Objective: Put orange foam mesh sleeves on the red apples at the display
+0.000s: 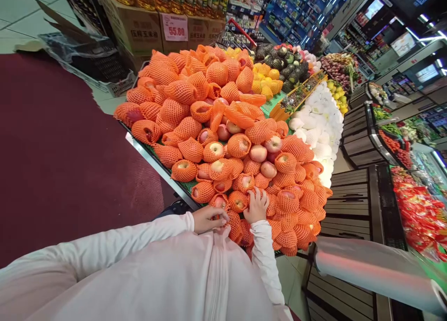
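Note:
A large heap of apples (258,153), most in orange foam nets, fills the stand before me. My right hand (256,206) is closed over a netted apple near the front of the heap, its fingers curled across the top; most of that apple is hidden. To its left, my left hand (209,218) lies low at the heap's front edge with its fingers stretched out and slightly bent. Its fingertips are beside a netted apple (220,201), and I see nothing held in them. Several bare apples (273,144) and loose empty foam nets (239,114) lie in the heap.
White wrapped fruit (319,120), yellow fruit (267,81) and dark netted fruit (282,64) lie beyond the apples. A plastic bag roll (373,269) is at right. Oil bottles stand on cartons (139,30) behind. A grey crate (118,84) sits at left.

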A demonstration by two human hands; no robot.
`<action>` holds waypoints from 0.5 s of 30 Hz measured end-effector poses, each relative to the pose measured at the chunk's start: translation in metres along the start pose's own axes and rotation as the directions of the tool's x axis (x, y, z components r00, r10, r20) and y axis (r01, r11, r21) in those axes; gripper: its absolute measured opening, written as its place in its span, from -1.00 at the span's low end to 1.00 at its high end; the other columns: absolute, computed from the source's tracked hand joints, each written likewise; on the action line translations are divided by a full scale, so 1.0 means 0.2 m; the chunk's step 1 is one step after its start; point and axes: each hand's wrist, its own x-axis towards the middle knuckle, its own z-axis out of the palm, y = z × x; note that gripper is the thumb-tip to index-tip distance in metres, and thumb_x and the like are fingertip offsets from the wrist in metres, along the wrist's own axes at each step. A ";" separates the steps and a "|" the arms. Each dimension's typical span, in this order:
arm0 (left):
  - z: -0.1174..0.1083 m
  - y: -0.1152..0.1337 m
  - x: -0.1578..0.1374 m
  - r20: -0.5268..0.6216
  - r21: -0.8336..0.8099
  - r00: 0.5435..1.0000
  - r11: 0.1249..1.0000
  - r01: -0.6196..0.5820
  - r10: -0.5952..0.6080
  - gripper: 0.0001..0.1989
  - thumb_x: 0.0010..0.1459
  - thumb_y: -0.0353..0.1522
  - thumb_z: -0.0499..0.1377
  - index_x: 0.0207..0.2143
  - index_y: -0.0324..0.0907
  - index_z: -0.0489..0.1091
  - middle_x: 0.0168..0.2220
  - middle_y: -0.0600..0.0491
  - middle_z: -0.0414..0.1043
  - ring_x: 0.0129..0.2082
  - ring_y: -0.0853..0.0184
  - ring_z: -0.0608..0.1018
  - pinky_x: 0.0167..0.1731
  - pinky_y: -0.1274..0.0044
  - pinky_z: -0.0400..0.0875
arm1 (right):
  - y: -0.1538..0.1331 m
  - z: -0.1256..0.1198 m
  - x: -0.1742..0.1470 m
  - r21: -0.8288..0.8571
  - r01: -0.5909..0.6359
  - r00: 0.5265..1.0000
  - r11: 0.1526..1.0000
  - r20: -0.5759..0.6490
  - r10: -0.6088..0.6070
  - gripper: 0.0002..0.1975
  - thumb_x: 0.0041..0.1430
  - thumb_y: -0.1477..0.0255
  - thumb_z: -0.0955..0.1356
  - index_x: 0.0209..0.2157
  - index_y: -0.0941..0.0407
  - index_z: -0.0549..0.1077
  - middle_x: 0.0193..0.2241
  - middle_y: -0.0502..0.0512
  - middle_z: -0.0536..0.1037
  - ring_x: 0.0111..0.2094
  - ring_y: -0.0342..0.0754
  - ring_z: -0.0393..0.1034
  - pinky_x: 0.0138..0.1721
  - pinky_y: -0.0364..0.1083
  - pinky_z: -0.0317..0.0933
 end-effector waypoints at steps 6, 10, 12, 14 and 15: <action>-0.03 -0.02 -0.08 0.099 -0.004 0.995 1.000 0.017 -0.017 -0.53 0.22 -0.02 0.07 -0.14 -0.23 0.47 -0.38 0.02 0.56 -0.51 0.39 0.48 -0.52 0.63 0.26 | 0.21 -0.20 0.25 0.237 0.083 0.996 0.968 -0.036 -0.077 -0.61 0.15 0.31 0.25 -0.01 0.15 0.39 -0.06 0.26 0.48 -0.06 0.12 0.36 -0.01 0.10 0.23; -0.07 0.00 -0.11 0.105 0.012 0.994 1.000 -0.005 0.004 -0.54 0.23 -0.02 0.06 -0.15 -0.20 0.49 -0.41 0.05 0.56 -0.51 0.39 0.49 -0.52 0.64 0.25 | 0.19 -0.22 0.45 0.216 -0.242 0.926 0.946 -0.239 0.291 -0.49 0.15 0.17 0.28 0.03 0.19 0.32 -0.08 0.35 0.45 -0.09 0.19 0.39 -0.10 0.10 0.26; -0.10 0.00 -0.11 0.097 0.011 0.995 0.999 -0.034 0.033 -0.55 0.25 -0.04 0.05 -0.14 -0.20 0.49 -0.41 0.05 0.56 -0.51 0.40 0.50 -0.52 0.64 0.25 | 0.14 -0.18 0.53 0.216 -0.417 0.834 0.883 -0.294 0.466 -0.38 0.10 0.06 0.31 0.04 0.23 0.29 -0.15 0.40 0.46 -0.18 0.22 0.43 -0.17 0.11 0.27; -0.13 -0.01 -0.11 0.093 0.015 0.994 0.998 -0.064 0.062 -0.57 0.26 -0.06 0.04 -0.14 -0.20 0.49 -0.41 0.05 0.56 -0.50 0.40 0.50 -0.51 0.65 0.26 | 0.10 -0.13 0.58 0.209 -0.491 0.785 0.846 -0.315 0.533 -0.24 0.04 -0.04 0.32 0.05 0.29 0.24 -0.17 0.48 0.44 -0.22 0.27 0.44 -0.23 0.14 0.28; -0.15 -0.02 -0.11 0.090 0.018 0.993 0.997 -0.078 0.076 -0.57 0.27 -0.07 0.03 -0.13 -0.20 0.49 -0.40 0.05 0.56 -0.48 0.40 0.51 -0.49 0.65 0.27 | 0.09 -0.11 0.60 0.206 -0.509 0.770 0.836 -0.326 0.549 -0.18 0.00 -0.07 0.34 0.06 0.31 0.22 -0.16 0.52 0.42 -0.22 0.30 0.44 -0.24 0.16 0.28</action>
